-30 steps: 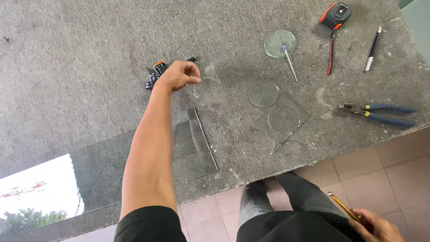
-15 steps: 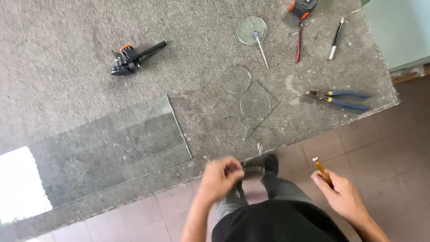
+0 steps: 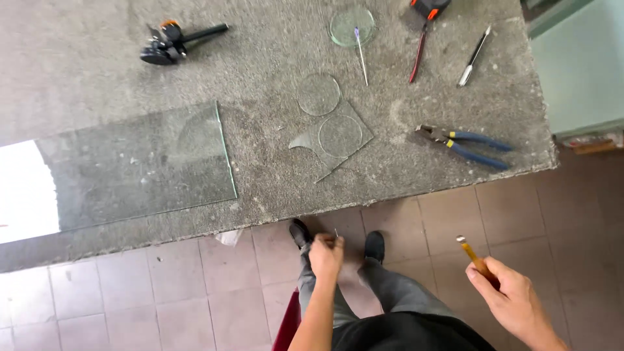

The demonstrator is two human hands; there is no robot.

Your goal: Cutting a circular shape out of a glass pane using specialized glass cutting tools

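The right hand (image 3: 513, 296) closes its grip around the lower shaft of a slim, yellow-handled glass cutter (image 3: 473, 255), the small head pointing up and away from the palm; the tool looks light, rigid and smooth, best held low on the handle. The left hand (image 3: 326, 255) pinches a thin sliver (image 3: 336, 234), apparently glass, between fingertips: probably brittle and sharp-edged, so hold its flat faces. Beyond both grips, on the bench (image 3: 260, 39), lie a glass sheet (image 3: 136, 166) and cut discs (image 3: 318, 94).
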